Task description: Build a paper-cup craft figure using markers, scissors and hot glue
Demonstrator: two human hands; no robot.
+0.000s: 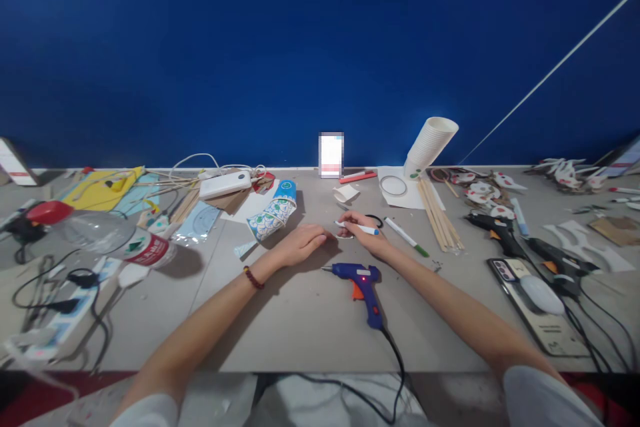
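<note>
In my right hand is a white marker with a blue end, pinched between the fingers and pointing left. My left hand rests on the table just left of it, fingers together and bent; whatever they hold is too small to make out. A small pale piece lies on the table between the hands, partly hidden. Nearer me lies a blue glue gun with a red light on. Beyond my left hand sits a decorated blue and white paper cup shape. Right of my right hand lies a green-tipped marker.
A stack of paper cups leans at the back, near wooden sticks and a tape roll. At left are a plastic bottle and a power strip. A phone and black glue guns lie at right.
</note>
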